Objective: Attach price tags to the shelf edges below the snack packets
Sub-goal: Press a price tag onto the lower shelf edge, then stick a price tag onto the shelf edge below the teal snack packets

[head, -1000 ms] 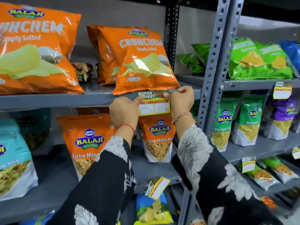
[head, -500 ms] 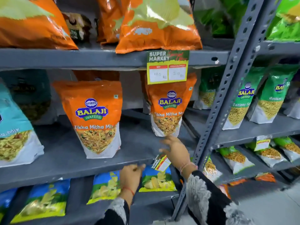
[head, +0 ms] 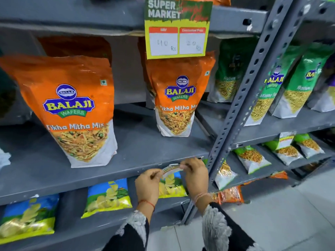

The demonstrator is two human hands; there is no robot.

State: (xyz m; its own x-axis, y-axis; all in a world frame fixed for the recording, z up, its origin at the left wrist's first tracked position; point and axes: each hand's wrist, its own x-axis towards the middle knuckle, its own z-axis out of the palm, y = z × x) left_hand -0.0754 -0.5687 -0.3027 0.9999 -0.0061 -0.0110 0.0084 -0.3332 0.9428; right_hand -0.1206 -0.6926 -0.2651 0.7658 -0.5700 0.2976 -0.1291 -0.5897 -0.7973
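Note:
A yellow and green price tag (head: 176, 29) hangs from the upper shelf edge, above an orange Tikha Mitha Mix packet (head: 178, 98). A larger packet of the same snack (head: 76, 109) stands to the left on the middle shelf (head: 141, 149). At that shelf's front edge my left hand (head: 148, 185) and my right hand (head: 195, 174) pinch the two ends of a second price tag (head: 171, 168), seen edge-on, held against the edge below the smaller orange packet. Both hands are closed on it.
A perforated grey upright post (head: 241, 98) rises just right of my hands. Green Ratlami Sev packets (head: 293, 84) fill the right bay, with another tag (head: 286, 140) on its shelf edge. Blue and yellow chip packets (head: 108, 196) lie on the lower shelf. The tiled floor (head: 290, 214) lies at lower right.
My hands left the tag on the upper shelf edge and dropped to the middle shelf edge, where both now grip the second tag. The view tilted down and moved closer.

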